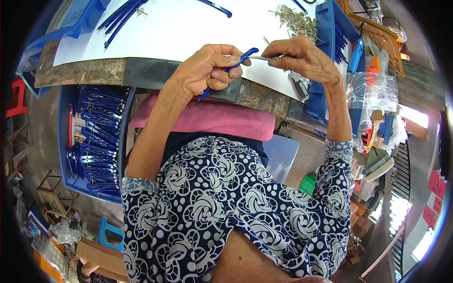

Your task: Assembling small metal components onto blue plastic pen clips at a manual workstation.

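Note:
My left hand (213, 69) is closed round a narrow blue strip (248, 54), one end rising past the fingertips and the other hanging below the palm. Opposite it, my right hand (302, 56) pinches a thin metal rod-like piece (258, 58), whose tip meets the strip at my left fingertips. Its exact kind is too small to make out. Both hands are above the front edge of the white-topped table (179, 33). Just below my right hand lies a grey-handled tool (298, 86). Beyond that hand is a pile of small metal pins with round heads (297, 22).
Several blue strips (120, 19) lie at the table's far left. A blue tray (325, 56) stands on the right, and a blue crate (62, 141) packed with strips is below the left edge. A rolled pink cloth (207, 118) lies between me and the table.

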Tool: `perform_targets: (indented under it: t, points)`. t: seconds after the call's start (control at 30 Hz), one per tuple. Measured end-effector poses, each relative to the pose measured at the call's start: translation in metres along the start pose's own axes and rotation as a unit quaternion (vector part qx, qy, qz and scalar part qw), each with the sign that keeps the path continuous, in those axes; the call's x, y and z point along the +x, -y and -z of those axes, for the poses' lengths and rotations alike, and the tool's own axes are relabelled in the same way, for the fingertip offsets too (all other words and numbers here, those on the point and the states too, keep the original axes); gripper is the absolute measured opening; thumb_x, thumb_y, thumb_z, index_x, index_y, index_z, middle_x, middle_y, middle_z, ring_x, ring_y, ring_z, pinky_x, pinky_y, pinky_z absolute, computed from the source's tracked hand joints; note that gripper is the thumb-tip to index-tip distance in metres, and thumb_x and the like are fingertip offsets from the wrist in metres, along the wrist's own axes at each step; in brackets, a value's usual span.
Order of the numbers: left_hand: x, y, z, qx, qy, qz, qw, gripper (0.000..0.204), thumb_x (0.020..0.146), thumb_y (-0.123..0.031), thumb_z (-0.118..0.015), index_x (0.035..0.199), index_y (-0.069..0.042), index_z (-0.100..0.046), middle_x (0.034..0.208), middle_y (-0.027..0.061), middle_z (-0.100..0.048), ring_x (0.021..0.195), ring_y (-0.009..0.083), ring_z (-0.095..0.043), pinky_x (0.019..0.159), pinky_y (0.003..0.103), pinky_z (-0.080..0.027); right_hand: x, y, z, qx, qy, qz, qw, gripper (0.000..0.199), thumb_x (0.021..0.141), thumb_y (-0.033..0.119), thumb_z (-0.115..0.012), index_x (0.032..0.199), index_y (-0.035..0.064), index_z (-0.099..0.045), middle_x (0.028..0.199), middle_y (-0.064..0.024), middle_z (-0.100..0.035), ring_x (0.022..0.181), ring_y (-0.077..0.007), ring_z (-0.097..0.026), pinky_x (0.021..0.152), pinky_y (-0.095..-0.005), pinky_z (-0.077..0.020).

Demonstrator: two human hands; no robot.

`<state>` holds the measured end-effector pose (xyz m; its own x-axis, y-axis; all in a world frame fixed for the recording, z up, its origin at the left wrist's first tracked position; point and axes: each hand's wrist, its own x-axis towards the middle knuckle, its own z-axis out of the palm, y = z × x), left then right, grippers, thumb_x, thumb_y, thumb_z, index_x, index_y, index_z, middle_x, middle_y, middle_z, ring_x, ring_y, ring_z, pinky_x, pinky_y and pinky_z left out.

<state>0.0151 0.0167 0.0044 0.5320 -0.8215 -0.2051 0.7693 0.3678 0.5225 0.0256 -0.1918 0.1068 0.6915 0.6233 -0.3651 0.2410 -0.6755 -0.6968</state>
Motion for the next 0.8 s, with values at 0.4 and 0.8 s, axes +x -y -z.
perform_targets:
  t: [0.4,0.8]
  points:
    - [0.005,0.003,0.002,-0.032,-0.005,0.004,0.999,0.021,0.088,-0.008,-0.044,0.102,0.008,-0.049,0.064,0.0043,-0.046,0.039,-0.0011,-0.026,0.030,0.012,-0.018,-0.006,0.015,-0.007,-0.022,-0.054,-0.052,0.997,0.016,0.082,0.013,-0.057,0.088,-0.0020,-0.059,0.057,-0.0002,-0.046,0.052,-0.0060,-0.038,0.047,-0.0231,-0.0303]
    - [0.009,0.006,0.009,-0.088,0.025,-0.024,0.995,0.026,0.089,-0.009,-0.043,0.108,0.008,-0.045,0.072,0.0059,-0.047,0.045,0.0009,-0.028,0.035,0.012,-0.022,-0.010,0.008,-0.032,-0.040,-0.163,-0.055,0.984,0.016,0.082,0.013,-0.055,0.087,-0.0024,-0.058,0.058,-0.0007,-0.043,0.052,-0.0066,-0.035,0.046,-0.0243,-0.0279]
